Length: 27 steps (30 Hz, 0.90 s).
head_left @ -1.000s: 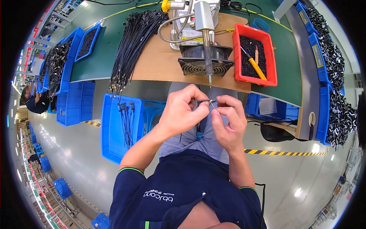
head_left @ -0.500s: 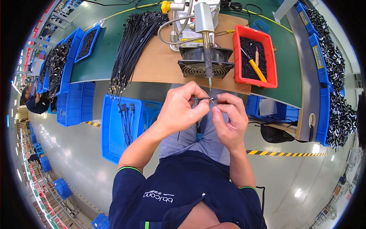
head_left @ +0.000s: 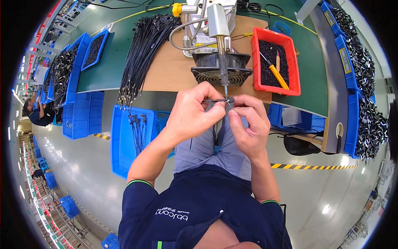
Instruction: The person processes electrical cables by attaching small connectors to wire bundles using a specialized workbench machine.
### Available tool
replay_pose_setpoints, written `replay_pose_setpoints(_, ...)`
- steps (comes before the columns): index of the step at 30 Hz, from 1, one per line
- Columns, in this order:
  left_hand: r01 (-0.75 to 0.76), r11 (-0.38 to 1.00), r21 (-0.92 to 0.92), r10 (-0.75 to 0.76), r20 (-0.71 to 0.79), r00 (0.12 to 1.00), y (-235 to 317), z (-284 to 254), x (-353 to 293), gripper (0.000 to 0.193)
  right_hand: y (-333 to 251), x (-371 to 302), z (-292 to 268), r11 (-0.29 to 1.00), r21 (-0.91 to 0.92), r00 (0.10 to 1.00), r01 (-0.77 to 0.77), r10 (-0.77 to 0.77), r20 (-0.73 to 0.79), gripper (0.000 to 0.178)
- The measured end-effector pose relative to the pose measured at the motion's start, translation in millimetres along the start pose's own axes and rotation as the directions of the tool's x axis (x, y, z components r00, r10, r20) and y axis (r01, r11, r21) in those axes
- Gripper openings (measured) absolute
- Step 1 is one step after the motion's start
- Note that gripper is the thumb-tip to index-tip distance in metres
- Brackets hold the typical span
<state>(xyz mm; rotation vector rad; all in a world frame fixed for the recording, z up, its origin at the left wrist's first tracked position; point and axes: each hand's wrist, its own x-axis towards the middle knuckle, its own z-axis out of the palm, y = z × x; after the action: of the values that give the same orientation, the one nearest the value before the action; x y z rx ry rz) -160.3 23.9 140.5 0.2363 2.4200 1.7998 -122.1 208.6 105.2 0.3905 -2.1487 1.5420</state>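
My left hand pinches a thin black cable, whose tail hangs below the hand. My right hand is closed on a small black connector at the cable's end, and a thin pale strand shows between the fingertips. Both hands meet over my lap, just in front of the bench edge. Right above the connector the tip of a mounted soldering iron points down, touching or very near it. The exact contact is too small to tell.
Behind the iron sits a black fan. A bundle of black cables lies left on the bench. A red bin with small black parts and a yellow-handled tool stands right. A blue bin with cables is at lower left; blue trays line the right.
Both hands have risen slightly, bringing the connector up to the iron's tip. My grip on the cable and connector looks the same.
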Motion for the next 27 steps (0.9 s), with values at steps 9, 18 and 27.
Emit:
replay_pose_setpoints(9, 0.012, 0.997, 0.073, -0.013, 0.017, 1.0, 10.9, -4.3, 2.4, 0.017, 1.4, 2.2, 0.7, 1.0, 0.02, 1.0, 0.017, -0.017, -0.011, 0.009)
replay_pose_setpoints(18, 0.008, 0.999, 0.053, -0.009, 0.008, 1.0, 10.1, -3.4, 2.4, 0.017, -0.3, 5.2, 1.1, 0.999, -0.011, 0.999, 0.032, -0.032, -0.013, 0.009)
replay_pose_setpoints(27, -0.012, 0.998, 0.058, 0.012, 0.009, 1.0, 7.9, -4.8, 2.2, 0.016, -1.5, 2.9, 3.7, 1.0, 0.006, 0.999, 0.03, -0.03, -0.023, 0.009)
